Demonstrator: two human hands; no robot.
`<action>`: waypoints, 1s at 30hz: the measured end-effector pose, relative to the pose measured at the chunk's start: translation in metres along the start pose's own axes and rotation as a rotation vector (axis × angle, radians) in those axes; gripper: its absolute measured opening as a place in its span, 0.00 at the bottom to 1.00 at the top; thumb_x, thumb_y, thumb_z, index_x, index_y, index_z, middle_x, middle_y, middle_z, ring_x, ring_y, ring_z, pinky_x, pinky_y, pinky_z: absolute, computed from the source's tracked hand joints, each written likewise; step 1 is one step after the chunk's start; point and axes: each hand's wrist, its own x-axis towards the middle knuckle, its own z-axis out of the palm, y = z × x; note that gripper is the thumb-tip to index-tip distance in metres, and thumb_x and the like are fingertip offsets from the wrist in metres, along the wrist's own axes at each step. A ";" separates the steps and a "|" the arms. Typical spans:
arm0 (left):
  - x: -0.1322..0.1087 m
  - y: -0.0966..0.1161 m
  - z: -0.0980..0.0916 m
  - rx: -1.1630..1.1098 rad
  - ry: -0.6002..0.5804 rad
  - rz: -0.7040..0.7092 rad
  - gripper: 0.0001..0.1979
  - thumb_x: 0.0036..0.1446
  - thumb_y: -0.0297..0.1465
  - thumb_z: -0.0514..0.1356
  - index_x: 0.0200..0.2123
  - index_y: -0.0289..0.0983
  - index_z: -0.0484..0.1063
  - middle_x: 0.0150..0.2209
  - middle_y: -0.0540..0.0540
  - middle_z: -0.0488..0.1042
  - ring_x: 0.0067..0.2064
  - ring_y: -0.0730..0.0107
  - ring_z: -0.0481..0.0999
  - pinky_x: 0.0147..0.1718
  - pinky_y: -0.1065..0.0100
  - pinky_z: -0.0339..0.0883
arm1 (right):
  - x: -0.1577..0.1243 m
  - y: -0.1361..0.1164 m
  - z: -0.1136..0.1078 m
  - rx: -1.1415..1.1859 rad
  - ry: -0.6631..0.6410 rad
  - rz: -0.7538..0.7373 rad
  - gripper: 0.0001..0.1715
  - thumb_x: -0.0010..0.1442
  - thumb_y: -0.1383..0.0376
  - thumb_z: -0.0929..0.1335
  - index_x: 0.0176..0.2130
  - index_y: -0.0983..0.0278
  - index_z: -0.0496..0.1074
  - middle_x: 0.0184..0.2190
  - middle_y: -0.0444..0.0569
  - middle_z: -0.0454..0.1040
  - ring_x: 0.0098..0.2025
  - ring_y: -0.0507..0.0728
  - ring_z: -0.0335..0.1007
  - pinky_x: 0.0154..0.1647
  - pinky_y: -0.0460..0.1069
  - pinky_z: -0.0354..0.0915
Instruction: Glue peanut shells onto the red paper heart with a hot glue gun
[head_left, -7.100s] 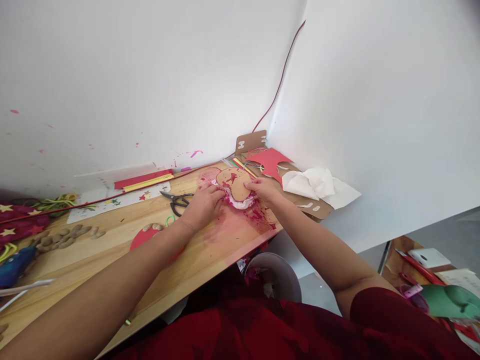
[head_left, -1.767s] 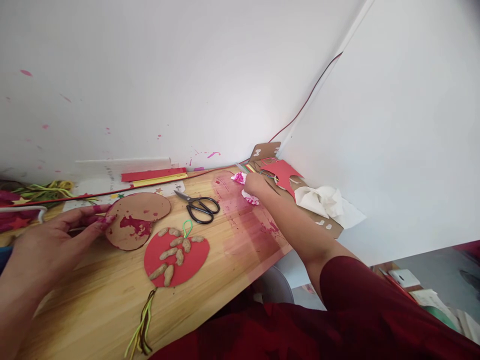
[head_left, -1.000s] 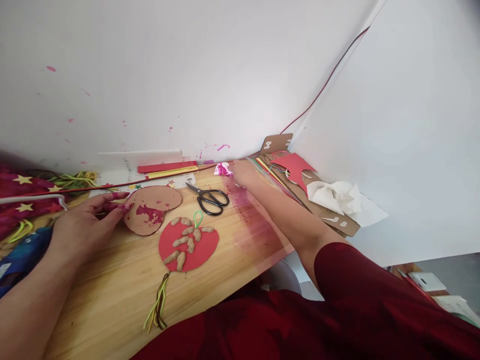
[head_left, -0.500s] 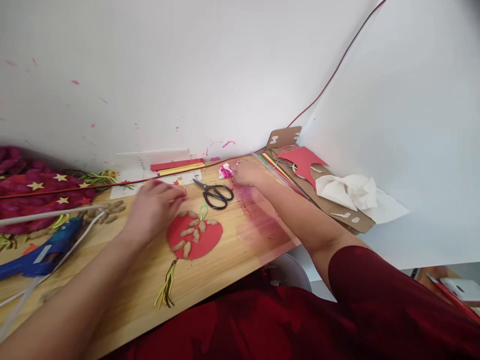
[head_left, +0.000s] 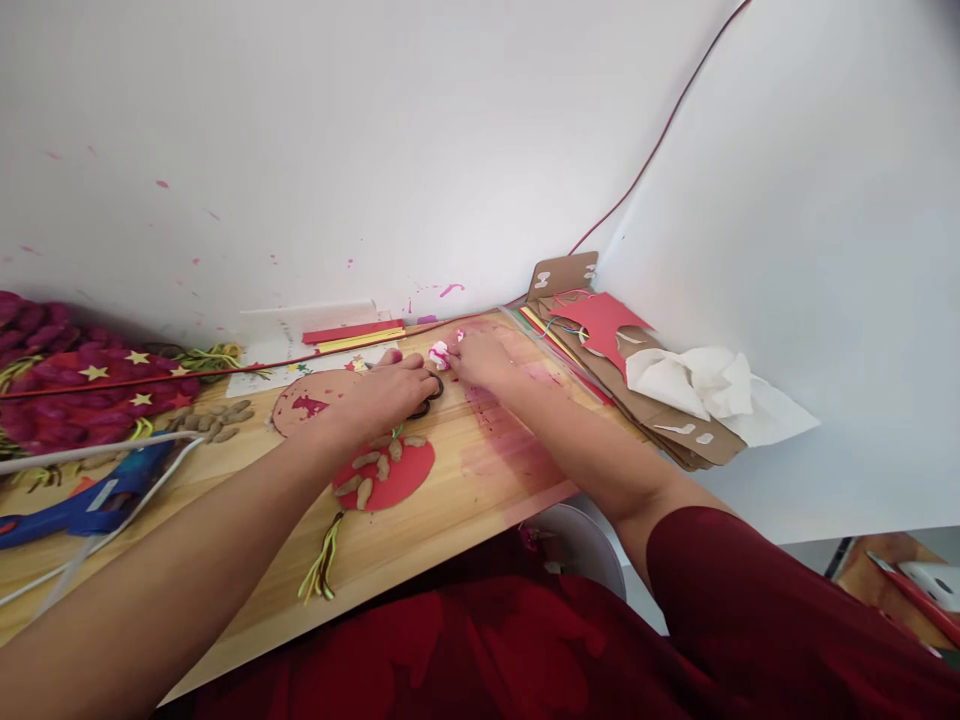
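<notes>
Left hand (head_left: 379, 395) laid over scissors (head_left: 424, 405), fingers curled; real grip cannot be told. Stained wad (head_left: 438, 353), near back of surface (head_left: 457, 500), pinched in right hand (head_left: 480, 360). Risk judged: red paint smeared over wood if wad is dragged.

A craft corner in a home or small workshop – a wooden table (head_left: 465, 490) set against a white wall (head_left: 450, 140) flecked with pink paint; a blue glue gun (head_left: 82, 500), scissors (head_left: 429, 398), cut cardboard sheets (head_left: 652, 420), coloured paper strips (head_left: 352, 335), loose peanuts (head_left: 214, 422) and a red paper disc (head_left: 397, 478) stuck with peanuts lie about.
</notes>
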 end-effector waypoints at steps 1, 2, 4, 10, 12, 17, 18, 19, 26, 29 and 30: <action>-0.006 -0.002 -0.002 0.012 0.005 -0.004 0.05 0.61 0.26 0.57 0.35 0.39 0.73 0.33 0.43 0.77 0.44 0.56 0.70 0.44 0.54 0.54 | -0.008 0.000 0.000 0.004 0.000 -0.041 0.23 0.71 0.62 0.60 0.51 0.66 0.80 0.52 0.62 0.78 0.54 0.64 0.71 0.55 0.54 0.59; -0.012 -0.004 -0.004 0.026 0.014 -0.014 0.05 0.61 0.26 0.57 0.36 0.39 0.73 0.34 0.43 0.78 0.45 0.56 0.70 0.44 0.54 0.54 | -0.017 0.000 0.001 0.008 -0.001 -0.082 0.22 0.71 0.62 0.61 0.50 0.66 0.81 0.51 0.61 0.79 0.53 0.64 0.71 0.55 0.54 0.58; -0.022 -0.008 -0.006 0.056 0.031 -0.043 0.07 0.61 0.25 0.56 0.39 0.38 0.73 0.37 0.41 0.78 0.46 0.55 0.70 0.43 0.55 0.54 | -0.035 0.002 0.001 0.019 -0.009 -0.158 0.20 0.70 0.62 0.62 0.48 0.64 0.82 0.48 0.59 0.79 0.51 0.63 0.71 0.54 0.54 0.57; -0.039 -0.025 -0.005 0.073 0.123 -0.161 0.10 0.63 0.26 0.55 0.45 0.40 0.72 0.42 0.44 0.80 0.49 0.56 0.71 0.44 0.57 0.54 | -0.085 0.027 -0.001 0.124 -0.057 -0.371 0.15 0.66 0.65 0.66 0.43 0.61 0.84 0.42 0.55 0.79 0.43 0.58 0.72 0.46 0.50 0.59; -0.042 -0.030 -0.004 0.079 0.170 -0.200 0.11 0.63 0.26 0.55 0.47 0.41 0.72 0.44 0.44 0.80 0.51 0.56 0.71 0.45 0.57 0.54 | -0.090 0.041 -0.007 0.203 -0.125 -0.447 0.14 0.62 0.71 0.68 0.40 0.62 0.85 0.40 0.53 0.81 0.41 0.56 0.72 0.43 0.48 0.60; -0.037 -0.025 -0.007 0.111 0.125 -0.103 0.09 0.64 0.25 0.55 0.46 0.39 0.71 0.41 0.44 0.80 0.48 0.55 0.71 0.45 0.56 0.54 | -0.050 0.055 -0.022 0.270 -0.116 -0.325 0.17 0.57 0.75 0.69 0.42 0.63 0.85 0.40 0.50 0.84 0.42 0.56 0.76 0.43 0.46 0.63; -0.034 -0.022 -0.009 0.111 0.094 -0.072 0.09 0.64 0.24 0.55 0.45 0.39 0.71 0.40 0.43 0.79 0.48 0.55 0.71 0.44 0.56 0.55 | -0.035 0.051 -0.023 0.265 -0.091 -0.299 0.17 0.58 0.75 0.69 0.43 0.64 0.85 0.42 0.51 0.84 0.44 0.57 0.76 0.44 0.47 0.63; -0.031 -0.019 -0.011 0.110 0.064 -0.053 0.09 0.63 0.23 0.55 0.43 0.39 0.71 0.40 0.43 0.79 0.47 0.54 0.71 0.43 0.56 0.55 | -0.020 0.044 -0.023 0.265 -0.070 -0.277 0.18 0.59 0.75 0.68 0.45 0.64 0.84 0.44 0.52 0.84 0.46 0.58 0.77 0.44 0.47 0.63; -0.019 -0.019 -0.009 0.098 -0.020 -0.108 0.09 0.64 0.24 0.53 0.42 0.39 0.72 0.42 0.41 0.79 0.49 0.52 0.71 0.41 0.56 0.53 | 0.013 0.011 0.002 0.315 -0.097 -0.302 0.17 0.60 0.75 0.68 0.44 0.64 0.84 0.44 0.51 0.84 0.45 0.58 0.78 0.45 0.48 0.66; -0.015 -0.024 -0.002 0.100 -0.008 -0.097 0.10 0.66 0.26 0.51 0.45 0.39 0.71 0.44 0.42 0.80 0.49 0.53 0.70 0.43 0.55 0.52 | -0.033 0.022 0.011 0.358 -0.120 -0.363 0.15 0.62 0.74 0.69 0.45 0.63 0.83 0.45 0.49 0.84 0.47 0.55 0.77 0.51 0.48 0.65; -0.012 -0.025 0.001 0.100 -0.015 -0.090 0.11 0.67 0.27 0.51 0.45 0.39 0.71 0.45 0.41 0.80 0.49 0.53 0.70 0.43 0.54 0.52 | -0.053 0.028 0.013 0.374 -0.108 -0.381 0.14 0.63 0.73 0.69 0.44 0.63 0.83 0.45 0.50 0.83 0.47 0.55 0.76 0.53 0.49 0.64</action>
